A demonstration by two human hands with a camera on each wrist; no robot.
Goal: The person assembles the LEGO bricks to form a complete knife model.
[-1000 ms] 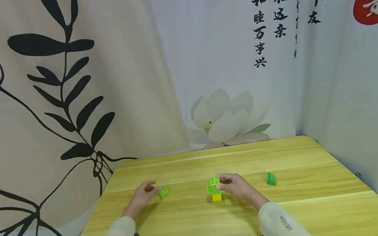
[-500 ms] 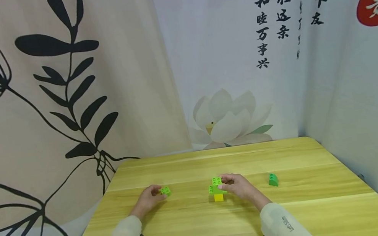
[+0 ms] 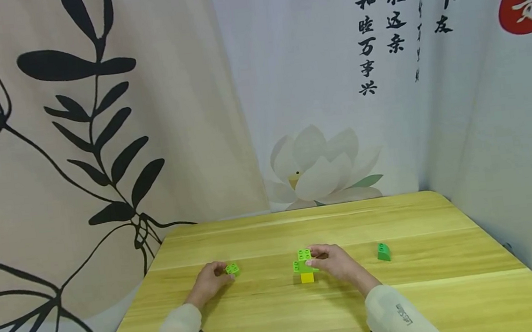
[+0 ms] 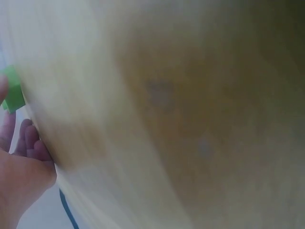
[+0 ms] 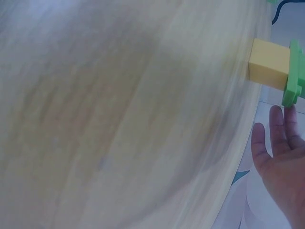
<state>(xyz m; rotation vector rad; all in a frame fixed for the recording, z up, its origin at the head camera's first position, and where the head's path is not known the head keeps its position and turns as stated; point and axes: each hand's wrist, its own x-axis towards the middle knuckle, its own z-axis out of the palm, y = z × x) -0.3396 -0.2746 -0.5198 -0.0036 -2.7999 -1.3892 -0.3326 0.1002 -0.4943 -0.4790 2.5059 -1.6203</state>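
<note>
My left hand [image 3: 208, 282] pinches a small light-green toy building brick [image 3: 232, 269] between thumb and fingers, on the left side of the table. In the left wrist view, that green brick [image 4: 16, 93] shows at the left edge, partly covered by the thumb. At the middle stands a small stack: a yellow brick [image 3: 307, 278] at the bottom, a flat green piece [image 5: 291, 76] on it, and a light-green studded brick [image 3: 304, 254] on top. The right hand [image 3: 337, 263] grips the upper part of this stack from its right side, hiding part of the green piece.
A darker green brick with a sloped side [image 3: 384, 252] lies to the right of the stack. Everything rests on a wooden table [image 3: 282, 321]. Behind it hangs a printed curtain [image 3: 202, 113], and another curtain side borders the table's right edge.
My left hand has moved slightly right and closed its thumb and fingers on the light-green brick, which has turned a little. The right hand stays at the stack.
</note>
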